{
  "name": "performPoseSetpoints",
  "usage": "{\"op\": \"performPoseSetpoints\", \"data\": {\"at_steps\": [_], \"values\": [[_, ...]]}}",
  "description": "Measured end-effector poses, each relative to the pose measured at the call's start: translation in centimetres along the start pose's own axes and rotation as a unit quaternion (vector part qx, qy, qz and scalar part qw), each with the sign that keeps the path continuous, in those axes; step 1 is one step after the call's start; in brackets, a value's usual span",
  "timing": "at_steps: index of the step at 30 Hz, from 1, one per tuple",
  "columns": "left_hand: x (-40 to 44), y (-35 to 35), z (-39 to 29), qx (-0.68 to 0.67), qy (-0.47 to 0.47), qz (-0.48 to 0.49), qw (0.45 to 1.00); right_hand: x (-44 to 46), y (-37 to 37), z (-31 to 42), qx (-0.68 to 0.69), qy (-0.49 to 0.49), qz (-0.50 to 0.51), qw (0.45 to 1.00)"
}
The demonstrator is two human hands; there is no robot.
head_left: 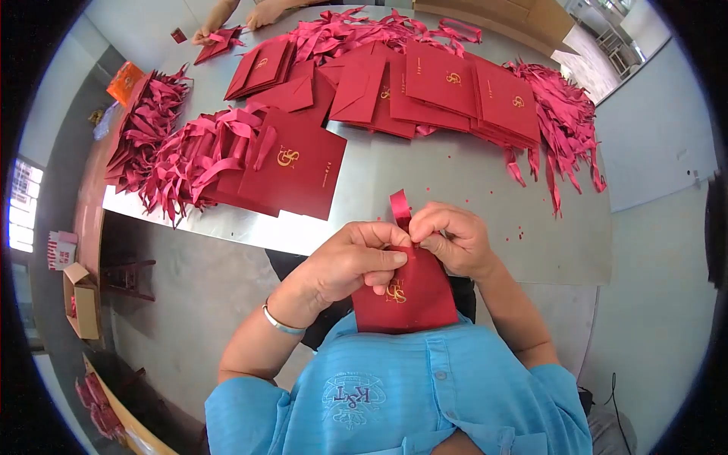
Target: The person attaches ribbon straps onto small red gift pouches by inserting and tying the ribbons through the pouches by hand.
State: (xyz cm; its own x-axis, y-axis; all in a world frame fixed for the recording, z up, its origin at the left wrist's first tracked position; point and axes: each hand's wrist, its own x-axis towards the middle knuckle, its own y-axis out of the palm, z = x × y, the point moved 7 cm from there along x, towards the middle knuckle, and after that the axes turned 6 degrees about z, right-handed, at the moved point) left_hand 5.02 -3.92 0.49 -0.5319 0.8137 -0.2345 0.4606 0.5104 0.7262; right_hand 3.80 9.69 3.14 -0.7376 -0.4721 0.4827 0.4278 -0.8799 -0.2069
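A red paper gift bag [425,299] with a gold logo leans against my blue shirt, its top edge between my two hands. My left hand [356,258] is closed on the bag's upper edge, thumb in front. Close beside it, my right hand [456,236] pinches at the same edge, where a red ribbon [400,205] loops up above the fingers. Just what lies between the right fingertips is hidden; the ribbon enters the bag there.
Flat red bags [455,83] lie in piles across the metal table [455,178]. Heaps of ribboned bags stand left [201,163] and right [561,114]. At the far left, another person's hands [262,14] work on a small red bag [218,47]. Red scraps dot the tabletop.
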Motion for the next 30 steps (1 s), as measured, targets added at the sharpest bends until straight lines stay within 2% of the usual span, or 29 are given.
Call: {"op": "performPoseSetpoints", "data": {"at_steps": [3,8,12,14,18,21,24,27,29,30], "values": [[0.1,0.3,0.0,-0.006,-0.004,-0.013,1.0,-0.1,-0.1,0.2,-0.006,-0.007,-0.006,1.0],[0.0,0.5,-0.8,0.115,0.0,-0.053,0.992,-0.5,-0.6,-0.1,-0.029,0.036,-0.009,0.999],[0.2,1.1,-1.2,0.168,0.004,-0.08,0.982,-0.1,-0.3,0.6,-0.067,0.029,-0.009,0.997],[0.2,0.8,-1.0,0.209,-0.007,-0.151,0.966,0.2,-0.2,1.1,-0.078,0.014,-0.009,0.997],[-0.1,0.5,-1.2,0.219,0.0,-0.155,0.963,0.2,-0.2,1.2,-0.095,0.025,-0.005,0.995],[-0.5,0.1,-1.0,0.17,0.0,-0.145,0.975,0.0,-0.3,0.9,-0.09,0.041,-0.006,0.995],[-0.9,0.0,-1.3,0.223,-0.016,-0.152,0.963,-0.3,-0.6,0.6,-0.087,0.071,-0.007,0.994],[-1.2,-0.2,-1.5,0.263,-0.009,-0.151,0.953,0.2,-0.4,1.3,-0.106,0.061,-0.008,0.992],[-1.2,-0.3,-1.5,0.243,-0.005,-0.162,0.956,0.8,-0.4,3.2,-0.182,-0.009,-0.053,0.982],[-1.2,-0.5,-1.4,0.241,-0.005,-0.162,0.957,0.7,-0.3,3.3,-0.183,-0.008,-0.052,0.982]]}}
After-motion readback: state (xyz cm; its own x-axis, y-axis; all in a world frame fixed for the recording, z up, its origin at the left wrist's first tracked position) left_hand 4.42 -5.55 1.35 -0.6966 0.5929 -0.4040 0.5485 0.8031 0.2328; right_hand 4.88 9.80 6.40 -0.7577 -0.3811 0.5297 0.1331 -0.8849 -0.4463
